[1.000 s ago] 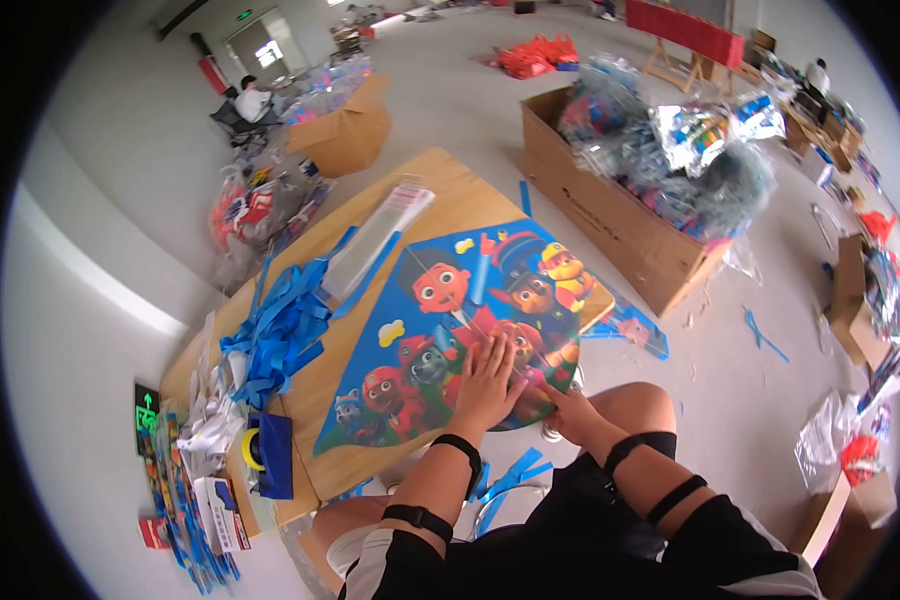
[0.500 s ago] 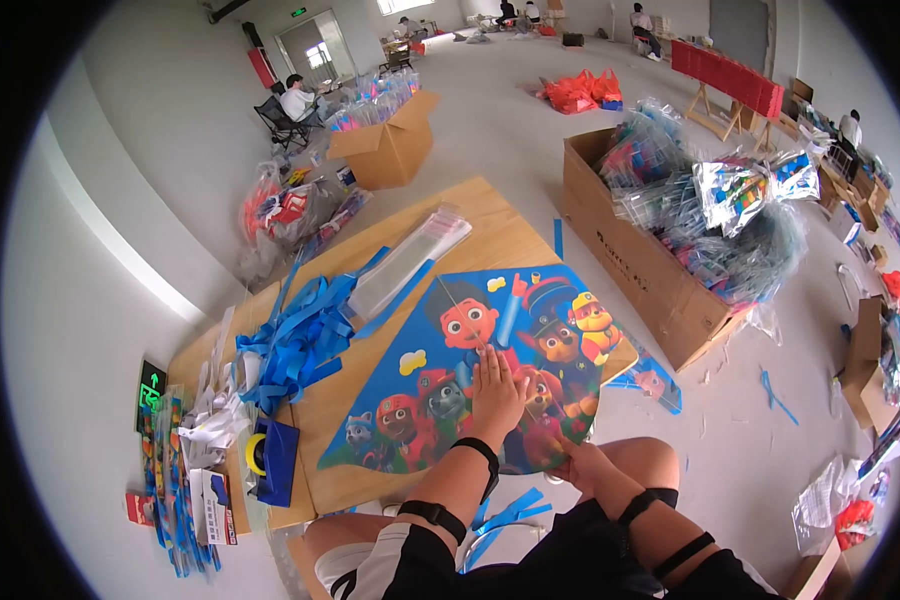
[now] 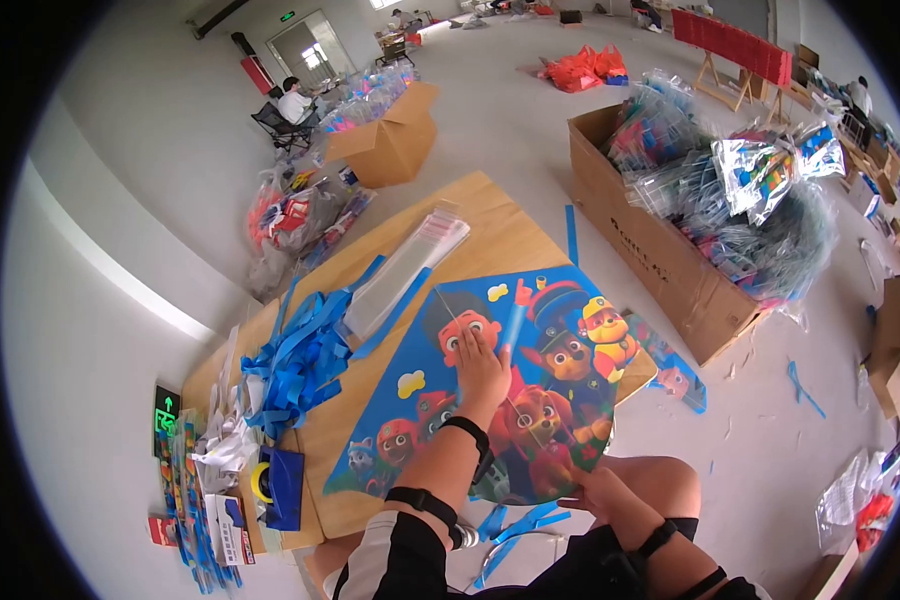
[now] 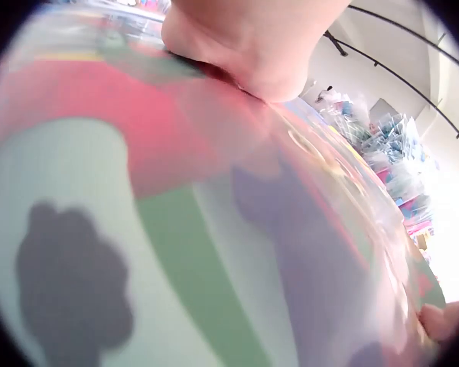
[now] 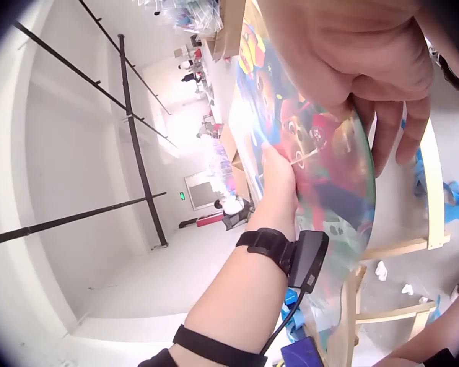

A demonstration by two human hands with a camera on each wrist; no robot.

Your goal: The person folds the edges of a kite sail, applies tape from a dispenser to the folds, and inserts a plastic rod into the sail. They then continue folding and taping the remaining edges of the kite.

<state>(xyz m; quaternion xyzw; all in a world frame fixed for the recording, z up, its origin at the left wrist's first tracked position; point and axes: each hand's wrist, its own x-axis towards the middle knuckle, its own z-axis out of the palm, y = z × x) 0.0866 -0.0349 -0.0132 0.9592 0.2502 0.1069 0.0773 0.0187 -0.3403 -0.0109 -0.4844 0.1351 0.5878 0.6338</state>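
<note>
Grey floor [image 3: 490,120] surrounds the wooden table [image 3: 505,230] where you sit, a heap of blue strips [image 3: 295,355] at its left side, presumably parked there to leave room for the printed sheet [image 3: 545,415], which overhangs the near edge toward your lap. Your left hand [image 3: 482,375] lies on the sheet, fingers extended and thumb apart, probably to keep it flat. Your right hand [image 3: 600,492] pinches the overhanging edge, likely steadying what the table does not support.
</note>
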